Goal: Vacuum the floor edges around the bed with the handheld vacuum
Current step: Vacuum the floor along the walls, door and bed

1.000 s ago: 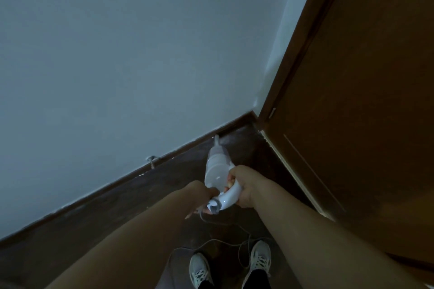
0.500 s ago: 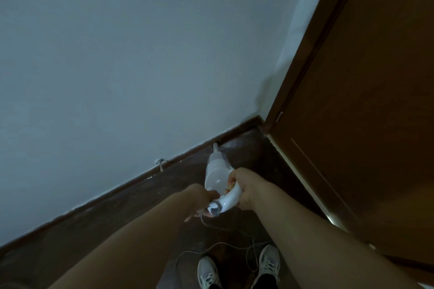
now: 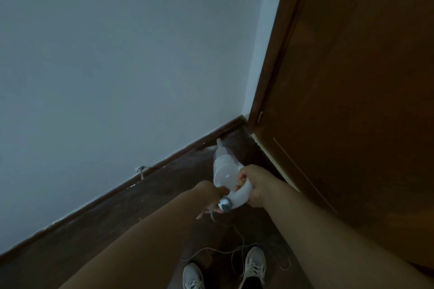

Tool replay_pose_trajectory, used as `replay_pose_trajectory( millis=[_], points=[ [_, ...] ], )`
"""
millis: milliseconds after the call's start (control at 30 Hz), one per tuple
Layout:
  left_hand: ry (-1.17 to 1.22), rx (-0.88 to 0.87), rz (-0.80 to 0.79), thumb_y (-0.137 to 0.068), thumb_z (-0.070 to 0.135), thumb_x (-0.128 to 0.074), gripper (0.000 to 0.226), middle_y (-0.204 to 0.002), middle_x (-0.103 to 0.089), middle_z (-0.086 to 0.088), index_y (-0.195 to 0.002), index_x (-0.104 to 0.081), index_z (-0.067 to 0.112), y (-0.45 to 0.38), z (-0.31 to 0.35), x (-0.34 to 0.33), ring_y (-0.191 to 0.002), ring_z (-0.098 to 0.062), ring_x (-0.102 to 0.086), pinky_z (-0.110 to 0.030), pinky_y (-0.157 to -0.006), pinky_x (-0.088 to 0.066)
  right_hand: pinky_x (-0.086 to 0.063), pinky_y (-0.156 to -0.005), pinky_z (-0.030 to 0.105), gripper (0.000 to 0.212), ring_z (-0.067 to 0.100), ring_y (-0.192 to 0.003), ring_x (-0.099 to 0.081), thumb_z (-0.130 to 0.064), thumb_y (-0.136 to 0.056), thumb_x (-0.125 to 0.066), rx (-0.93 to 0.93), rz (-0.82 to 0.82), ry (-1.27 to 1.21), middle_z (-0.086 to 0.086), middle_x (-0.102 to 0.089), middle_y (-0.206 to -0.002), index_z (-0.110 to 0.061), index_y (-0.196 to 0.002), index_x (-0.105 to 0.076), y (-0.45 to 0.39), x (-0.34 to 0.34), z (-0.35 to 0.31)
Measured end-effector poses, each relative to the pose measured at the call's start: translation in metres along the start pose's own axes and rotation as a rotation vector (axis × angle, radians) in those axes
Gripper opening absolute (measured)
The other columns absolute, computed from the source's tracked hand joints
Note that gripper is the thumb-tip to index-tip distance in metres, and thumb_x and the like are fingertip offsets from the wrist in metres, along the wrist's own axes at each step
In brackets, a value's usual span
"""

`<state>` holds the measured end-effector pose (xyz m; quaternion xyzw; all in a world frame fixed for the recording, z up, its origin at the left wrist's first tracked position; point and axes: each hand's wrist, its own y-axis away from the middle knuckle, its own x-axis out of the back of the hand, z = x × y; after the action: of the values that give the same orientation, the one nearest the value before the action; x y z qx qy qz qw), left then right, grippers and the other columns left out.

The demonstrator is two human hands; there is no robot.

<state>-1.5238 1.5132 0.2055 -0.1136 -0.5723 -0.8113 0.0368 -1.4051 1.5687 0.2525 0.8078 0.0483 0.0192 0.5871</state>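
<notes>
White plastic handheld vacuum point(image 3: 224, 169) feels light and rigid, nozzle aimed at the skirting board point(image 3: 164, 164) corner. My right hand point(image 3: 252, 185) wraps its curved handle; my left hand point(image 3: 211, 197) pinches the cord point(image 3: 237, 234) behind

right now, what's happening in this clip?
A person stands in a dim room corner, aiming a white handheld vacuum at the floor by the baseboard. The right hand grips its curved handle; the left hand is at the handle's rear end, where the cord leaves and trails past the shoes. The nozzle points toward the corner beside the wooden door.
</notes>
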Motion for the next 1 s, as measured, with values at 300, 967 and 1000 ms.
replay_pose_trajectory(
  millis=[300, 967, 1000],
  points=[
    [0.001, -0.022, -0.037, -0.090, 0.035, -0.062, 0.028, -0.082, -0.067, -0.007, -0.092, -0.059, 0.007, -0.021, 0.063, -0.053, -0.070, -0.016, -0.066, -0.029, -0.077, -0.056, -0.045, -0.086, 0.036, 0.013, 0.021, -0.071, -0.050, -0.003, -0.089, -0.052, 0.009, 0.056, -0.036, 0.012, -0.050, -0.083, -0.009, -0.077, -0.051, -0.016, 0.060, -0.046],
    [0.029, -0.064, -0.105, -0.096, 0.029, -0.054, 0.041, -0.081, -0.069, -0.010, -0.123, -0.051, -0.002, 0.024, -0.009, -0.028, -0.062, -0.014, -0.067, -0.025, -0.069, -0.055, -0.050, -0.091, 0.038, 0.034, 0.028, -0.099, -0.057, -0.001, -0.082, -0.054, -0.025, 0.013, 0.120, 0.017, -0.057, -0.112, -0.007, -0.116, -0.057, 0.009, 0.027, 0.012],
    [0.019, -0.054, -0.101, -0.096, 0.029, -0.053, 0.040, -0.080, -0.069, -0.010, -0.122, -0.051, -0.002, 0.026, -0.019, -0.021, -0.059, -0.013, -0.067, -0.023, -0.065, -0.055, -0.051, -0.090, 0.039, 0.040, 0.028, -0.098, -0.058, -0.001, -0.081, -0.055, -0.029, 0.015, 0.140, 0.018, -0.058, -0.115, -0.007, -0.120, -0.056, 0.010, 0.018, 0.021]
  ],
)
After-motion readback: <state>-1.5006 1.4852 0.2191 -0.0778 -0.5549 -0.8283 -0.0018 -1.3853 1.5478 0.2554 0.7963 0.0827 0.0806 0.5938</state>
